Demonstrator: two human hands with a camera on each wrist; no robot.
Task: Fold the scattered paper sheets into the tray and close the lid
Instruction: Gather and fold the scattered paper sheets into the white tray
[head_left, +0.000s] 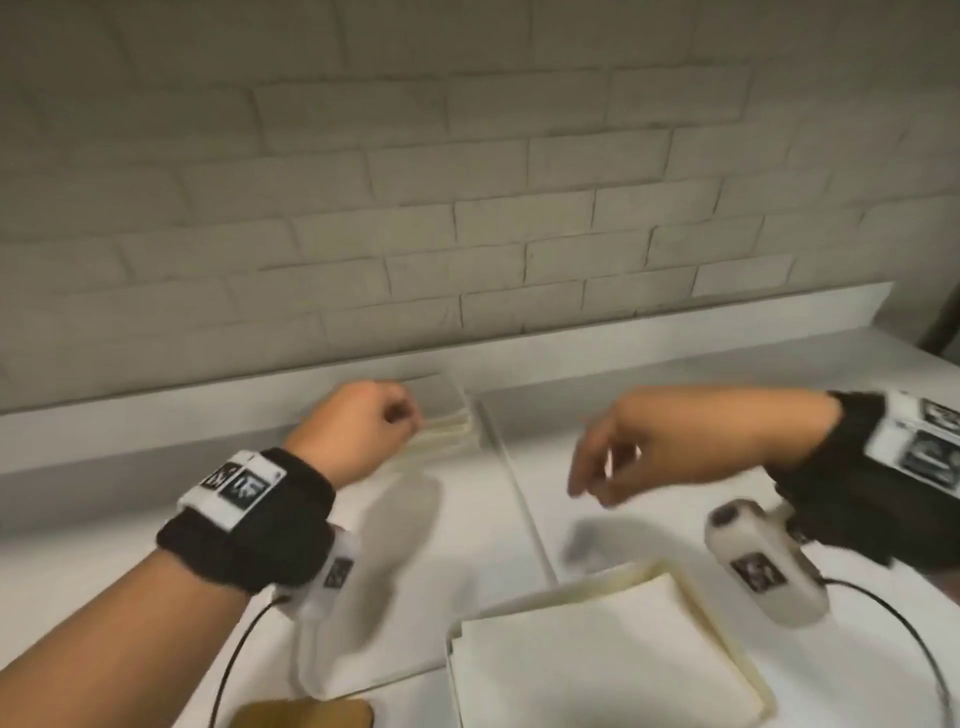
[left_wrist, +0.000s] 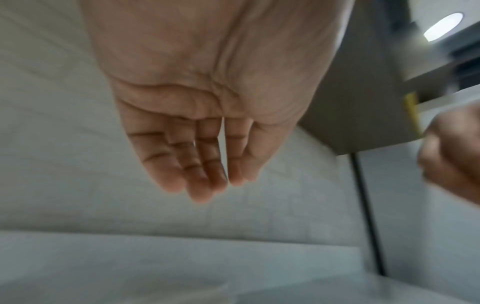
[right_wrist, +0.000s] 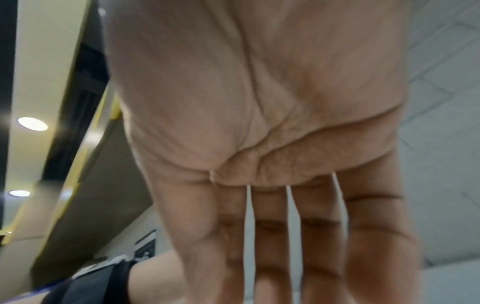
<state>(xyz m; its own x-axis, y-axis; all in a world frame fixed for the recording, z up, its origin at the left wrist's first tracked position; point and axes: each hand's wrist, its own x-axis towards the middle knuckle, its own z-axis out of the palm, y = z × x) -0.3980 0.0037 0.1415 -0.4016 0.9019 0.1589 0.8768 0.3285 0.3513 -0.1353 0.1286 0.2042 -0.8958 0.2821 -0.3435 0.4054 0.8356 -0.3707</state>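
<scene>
Head view shows our left hand (head_left: 358, 431) and right hand (head_left: 639, 447) loose and empty, folded sheets (head_left: 602, 660) stacked at lower right, and no tray that we can make out.

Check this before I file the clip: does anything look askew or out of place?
Nothing is spilled or damaged. The paper stack near the front edge lies turned at an angle to the counter, and a smaller pile sits by the left hand. Both hands are empty.
</scene>
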